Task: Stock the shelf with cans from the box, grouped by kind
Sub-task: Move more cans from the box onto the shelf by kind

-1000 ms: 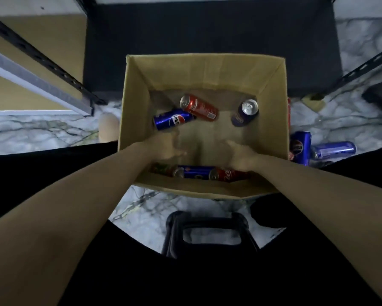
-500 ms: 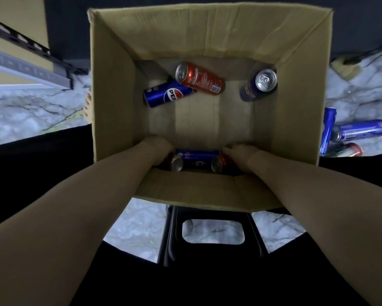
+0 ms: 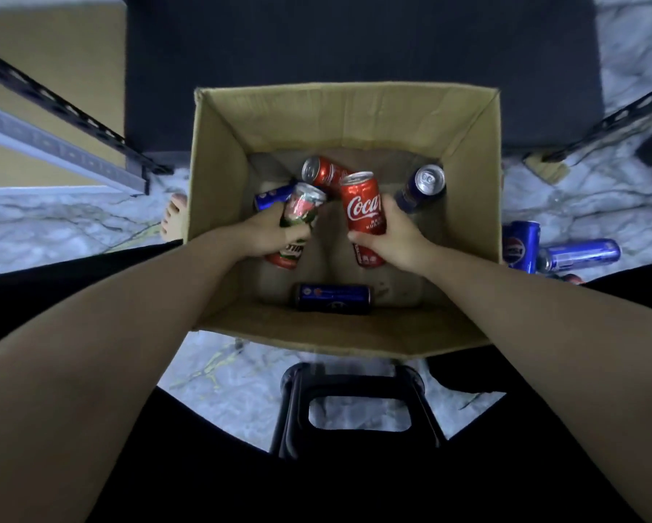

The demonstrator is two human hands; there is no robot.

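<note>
An open cardboard box [image 3: 219, 175] stands on the floor in front of me. My left hand [image 3: 269, 234] grips a green and red can [image 3: 302, 209] inside it. My right hand [image 3: 390, 239] grips a red Coca-Cola can [image 3: 364, 205], held upright. On the box floor lie a red can [image 3: 322, 171], a blue Pepsi can [image 3: 271, 196] partly hidden behind my left hand, a dark blue can [image 3: 422, 186] standing at the right, and a blue can [image 3: 334, 298] lying near the front wall.
The dark shelf board [image 3: 354, 43] lies beyond the box, with a metal shelf rail [image 3: 64, 107] at the left. Blue cans [image 3: 522, 247] [image 3: 581, 254] lie on the marble floor right of the box. A black stool [image 3: 354, 405] stands below. A bare foot [image 3: 173, 218] shows left of the box.
Both hands had reached down to the cans by the front wall; now each has come up holding one can. The blue can stays on the box floor.
</note>
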